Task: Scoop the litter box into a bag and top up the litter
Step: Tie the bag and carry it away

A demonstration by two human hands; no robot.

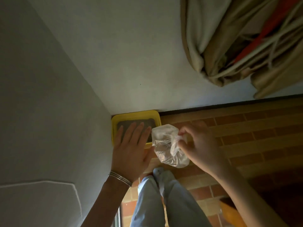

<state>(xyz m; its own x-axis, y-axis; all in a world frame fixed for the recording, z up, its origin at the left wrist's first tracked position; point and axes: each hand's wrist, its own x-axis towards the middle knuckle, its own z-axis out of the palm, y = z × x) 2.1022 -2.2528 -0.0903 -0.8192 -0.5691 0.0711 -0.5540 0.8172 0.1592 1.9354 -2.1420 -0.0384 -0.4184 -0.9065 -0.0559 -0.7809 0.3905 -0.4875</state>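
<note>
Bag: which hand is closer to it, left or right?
Right. The right hand pinches the bag at its bunched top. The left hand is open just beside the bag, on its left, gripping nothing.

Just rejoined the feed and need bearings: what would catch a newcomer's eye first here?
The yellow litter box tucked into the wall corner on the brick floor, at centre. Beside it, the right hand pinches a clear plastic bag with pale granules in it, while the left hand hovers open over the box.
</note>
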